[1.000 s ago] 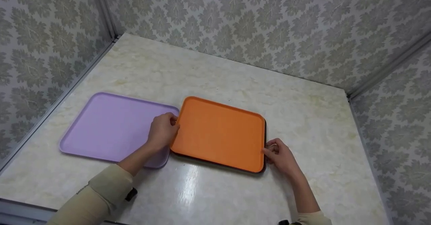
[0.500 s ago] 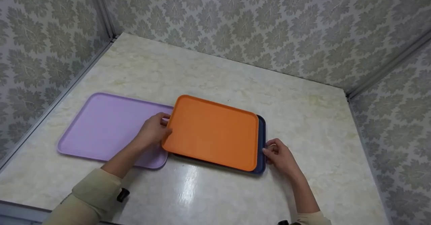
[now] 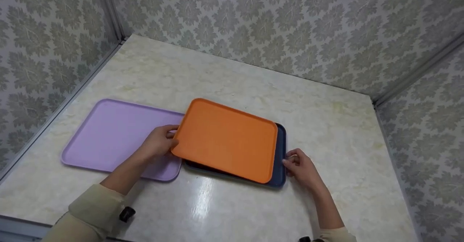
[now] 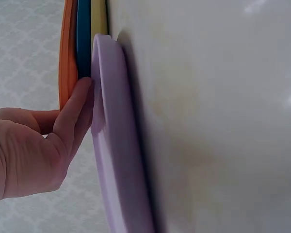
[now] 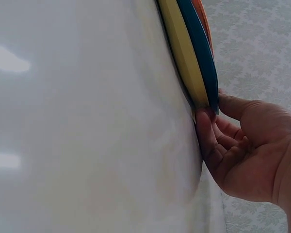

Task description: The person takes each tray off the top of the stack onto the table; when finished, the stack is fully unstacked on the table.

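Note:
My left hand (image 3: 159, 141) pinches the left edge of an orange rectangular tray (image 3: 226, 140). This tray lies skewed above a dark blue tray (image 3: 280, 162), whose right side shows. Beneath the blue one is a yellow tray (image 5: 184, 53), seen edge-on in both wrist views. At the stack's right edge, my right hand (image 3: 305, 168) has its thumb on the blue tray and its curled fingers low against the yellow one. A light purple tray (image 3: 116, 133) lies flat at the left, with its right edge partly hidden by the left hand and the orange tray.
All the trays are on a pale marbled tabletop (image 3: 326, 126). Patterned wall panels (image 3: 253, 17) enclose it at the back and both sides. Each sleeve carries a small black device, the left one (image 3: 127, 214) being the plainer to see.
My left hand has drawn the orange tray to the left and turned it slightly, uncovering the blue tray's right strip. The right hand has stayed in place.

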A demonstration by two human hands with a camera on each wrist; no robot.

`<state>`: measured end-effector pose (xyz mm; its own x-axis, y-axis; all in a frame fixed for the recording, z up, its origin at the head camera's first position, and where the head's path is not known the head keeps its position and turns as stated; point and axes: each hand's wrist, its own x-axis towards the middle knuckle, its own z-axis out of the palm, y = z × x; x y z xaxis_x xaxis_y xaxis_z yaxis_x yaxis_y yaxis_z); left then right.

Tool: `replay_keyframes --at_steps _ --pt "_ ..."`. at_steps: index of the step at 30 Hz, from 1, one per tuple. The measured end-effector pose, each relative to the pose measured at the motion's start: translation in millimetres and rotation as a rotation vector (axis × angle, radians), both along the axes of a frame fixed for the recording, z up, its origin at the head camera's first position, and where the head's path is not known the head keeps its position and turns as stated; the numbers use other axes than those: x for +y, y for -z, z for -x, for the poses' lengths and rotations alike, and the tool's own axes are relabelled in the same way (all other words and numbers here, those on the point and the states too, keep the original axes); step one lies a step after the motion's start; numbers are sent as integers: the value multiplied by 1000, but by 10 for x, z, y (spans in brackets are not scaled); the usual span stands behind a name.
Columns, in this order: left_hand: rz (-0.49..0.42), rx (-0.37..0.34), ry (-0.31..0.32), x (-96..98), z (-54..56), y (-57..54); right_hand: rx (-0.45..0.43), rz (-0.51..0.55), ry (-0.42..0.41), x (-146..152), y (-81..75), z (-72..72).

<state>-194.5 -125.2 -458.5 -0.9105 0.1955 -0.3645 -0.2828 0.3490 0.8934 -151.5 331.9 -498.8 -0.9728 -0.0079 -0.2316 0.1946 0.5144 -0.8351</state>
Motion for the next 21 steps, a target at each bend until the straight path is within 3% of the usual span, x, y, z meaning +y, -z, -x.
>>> replay_keyframes --at_steps 9,13,16,21 --pt "-256 -58 -164 -8 187 69 -9 31 9 -3 26 13" --pt "-330 -45 -210 -2 280 107 -1 43 6 -4 29 -1" --pt "-375 -59 -212 5 294 97 7 44 4 -4 25 -11" --pt "-446 -150 -176 7 281 67 17 33 9 -1 12 -12"
